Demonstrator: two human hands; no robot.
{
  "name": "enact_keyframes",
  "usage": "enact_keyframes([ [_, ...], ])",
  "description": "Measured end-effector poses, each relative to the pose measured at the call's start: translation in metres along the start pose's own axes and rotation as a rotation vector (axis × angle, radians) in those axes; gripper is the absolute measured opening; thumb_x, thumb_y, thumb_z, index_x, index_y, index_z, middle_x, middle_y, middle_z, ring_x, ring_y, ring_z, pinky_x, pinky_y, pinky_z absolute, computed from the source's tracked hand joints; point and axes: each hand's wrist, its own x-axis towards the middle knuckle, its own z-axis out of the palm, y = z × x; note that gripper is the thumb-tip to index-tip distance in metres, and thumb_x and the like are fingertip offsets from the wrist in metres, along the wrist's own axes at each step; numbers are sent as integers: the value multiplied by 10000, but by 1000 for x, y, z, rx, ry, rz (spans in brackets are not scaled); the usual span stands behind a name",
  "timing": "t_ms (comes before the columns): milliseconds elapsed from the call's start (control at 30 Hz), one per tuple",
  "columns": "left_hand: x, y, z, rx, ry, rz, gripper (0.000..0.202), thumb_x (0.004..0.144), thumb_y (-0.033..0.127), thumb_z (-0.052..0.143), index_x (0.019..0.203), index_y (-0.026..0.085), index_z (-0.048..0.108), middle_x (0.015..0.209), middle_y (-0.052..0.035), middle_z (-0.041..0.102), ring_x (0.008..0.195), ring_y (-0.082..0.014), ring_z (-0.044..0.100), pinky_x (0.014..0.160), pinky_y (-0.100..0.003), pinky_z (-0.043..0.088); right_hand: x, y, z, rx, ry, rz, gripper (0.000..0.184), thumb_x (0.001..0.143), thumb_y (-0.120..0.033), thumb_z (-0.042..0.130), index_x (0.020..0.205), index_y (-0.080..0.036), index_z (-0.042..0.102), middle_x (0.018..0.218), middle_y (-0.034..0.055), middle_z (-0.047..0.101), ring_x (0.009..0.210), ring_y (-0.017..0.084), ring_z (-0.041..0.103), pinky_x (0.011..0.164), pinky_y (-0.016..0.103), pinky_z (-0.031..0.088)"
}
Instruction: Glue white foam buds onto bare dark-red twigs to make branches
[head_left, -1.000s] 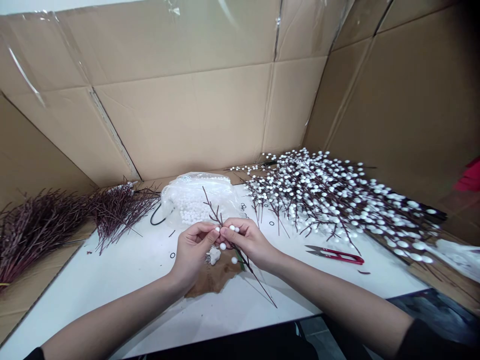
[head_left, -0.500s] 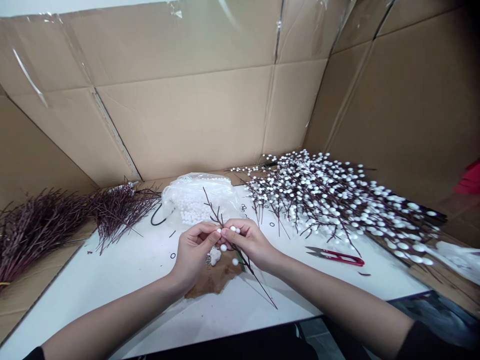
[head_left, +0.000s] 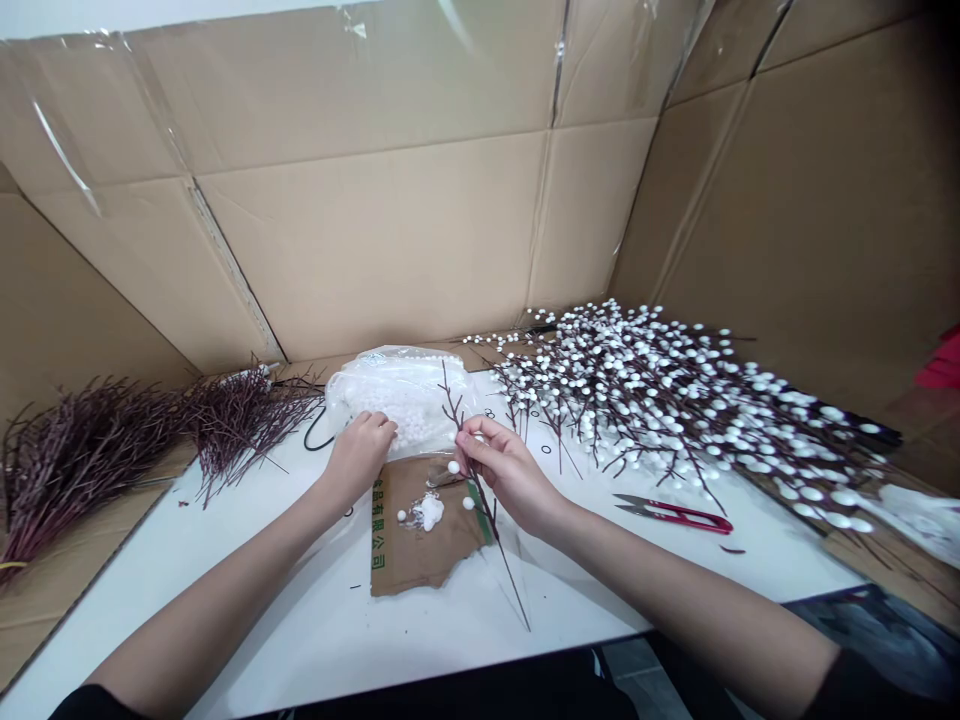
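My right hand (head_left: pixel 501 468) pinches a thin dark-red twig (head_left: pixel 480 490) that carries a few white foam balls; its stem runs down toward the table's near edge. My left hand (head_left: pixel 362 447) reaches into the clear plastic bag of white foam balls (head_left: pixel 405 392), fingers curled at the bag's mouth; what they hold is hidden. Between my hands lies a brown cardboard scrap (head_left: pixel 420 540) with a white blob of glue (head_left: pixel 429 511) and a loose ball on it.
A large pile of finished twigs with white balls (head_left: pixel 675 400) covers the right of the white table (head_left: pixel 262 560). Bare dark-red twigs (head_left: pixel 135 440) lie heaped at left. Red snips (head_left: pixel 675 514) rest right of my hand. Cardboard walls (head_left: pixel 390 220) enclose the table.
My left hand let go of the twig and moved up-left to the bag of balls. My right hand shifted slightly up with the twig, uncovering the cardboard scrap.
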Motion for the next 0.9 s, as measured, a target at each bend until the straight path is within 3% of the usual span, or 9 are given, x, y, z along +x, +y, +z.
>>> enact_keyframes([
  [133,-2,-4,4,45,-68,-49,260,898,238,424,778,160,641,817,-95,632,833,-230,584,666,-304,426,1,-1,1,23,60,31,241,738,-371,679,722,-182,530,552,-29,565,548,108,480,569,243,335],
  [500,-4,2,4,79,-102,-135,212,902,278,415,890,169,597,917,-86,605,857,-216,587,682,-293,419,4,6,-2,118,148,86,248,660,-316,747,782,-172,587,582,-56,514,519,70,441,560,221,355],
  [900,-7,2,7,61,-115,-140,249,912,269,380,846,158,592,905,-91,597,830,-221,590,680,-305,421,2,4,-1,64,169,53,203,658,-265,728,787,-199,586,621,-54,526,549,85,457,550,219,341],
])
